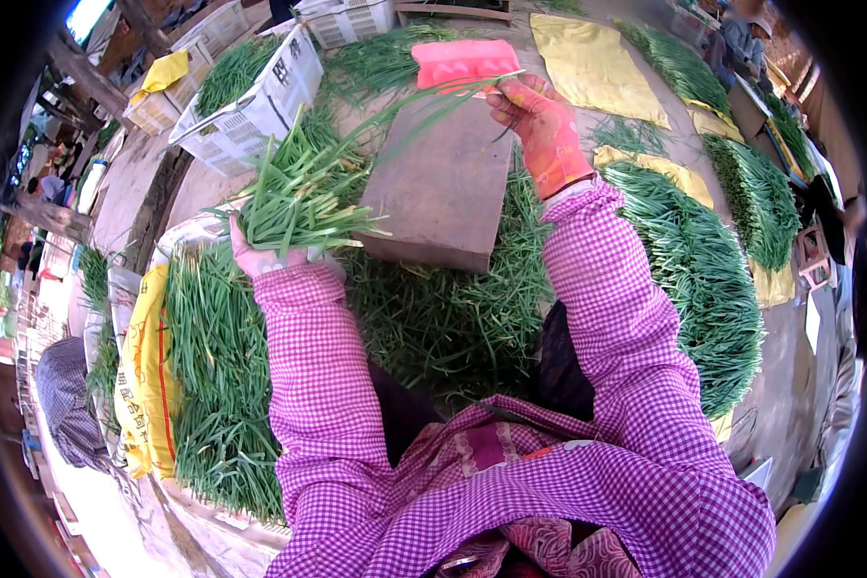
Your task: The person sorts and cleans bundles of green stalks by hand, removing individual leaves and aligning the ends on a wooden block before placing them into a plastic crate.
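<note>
My left hand, in what looks like a pink glove, is closed around a loose bunch of green garlic chives, with pale ends toward the right. Farther right and higher, my right hand, in a stained pink-orange glove, pinches a few long chive stalks by their ends. These stalks stretch back leftward over a brown box-shaped block standing in front of me. Just beyond the block lies a pink moulded slab, partly behind the stalks. Loose chive scraps cover the ground between my knees and the block.
Stacked chives lie to my right, with more stacks beyond. A yellow sack edges the chive pile on my left. White plastic crates stand far left. A yellow cloth lies ahead; another person is far right.
</note>
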`<action>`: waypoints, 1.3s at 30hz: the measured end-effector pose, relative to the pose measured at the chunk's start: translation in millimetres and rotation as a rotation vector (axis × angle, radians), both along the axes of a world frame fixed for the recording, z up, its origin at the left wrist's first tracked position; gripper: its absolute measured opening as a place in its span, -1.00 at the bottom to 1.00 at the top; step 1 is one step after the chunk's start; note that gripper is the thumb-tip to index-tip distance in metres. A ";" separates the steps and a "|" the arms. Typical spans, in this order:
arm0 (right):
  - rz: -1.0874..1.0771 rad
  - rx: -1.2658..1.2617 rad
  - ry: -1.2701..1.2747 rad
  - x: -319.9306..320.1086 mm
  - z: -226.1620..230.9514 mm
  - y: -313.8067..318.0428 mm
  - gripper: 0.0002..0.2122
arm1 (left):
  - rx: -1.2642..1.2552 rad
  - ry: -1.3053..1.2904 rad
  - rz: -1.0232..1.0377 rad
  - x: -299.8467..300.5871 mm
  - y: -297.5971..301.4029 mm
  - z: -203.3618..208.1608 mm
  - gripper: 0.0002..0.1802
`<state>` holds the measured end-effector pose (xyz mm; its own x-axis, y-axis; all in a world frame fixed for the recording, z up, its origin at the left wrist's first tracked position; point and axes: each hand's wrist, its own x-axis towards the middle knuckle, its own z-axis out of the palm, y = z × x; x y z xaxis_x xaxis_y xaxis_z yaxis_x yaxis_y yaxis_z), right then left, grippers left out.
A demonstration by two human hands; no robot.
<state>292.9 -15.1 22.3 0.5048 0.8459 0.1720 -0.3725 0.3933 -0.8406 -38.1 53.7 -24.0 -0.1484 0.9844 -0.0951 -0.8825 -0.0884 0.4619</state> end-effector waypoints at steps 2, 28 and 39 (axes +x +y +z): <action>-0.106 0.020 0.073 10.7 4.5 -4.7 -0.88 | -0.048 -0.025 -0.032 4.1 -5.9 9.9 -0.57; 0.725 -0.082 -0.835 -46.1 -6.5 -25.6 -0.78 | 0.419 -0.085 -0.424 35.5 -26.9 11.2 -0.77; 0.359 -0.061 -0.797 -20.1 -17.2 -5.1 -0.62 | 0.552 -0.240 -0.531 -13.2 5.8 -10.1 -0.79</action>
<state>272.8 -20.2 5.1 -0.0449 0.9497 0.3099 0.2424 0.3113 -0.9189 -51.3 59.5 -34.1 0.3156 0.8321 0.4560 -0.9406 0.2111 0.2659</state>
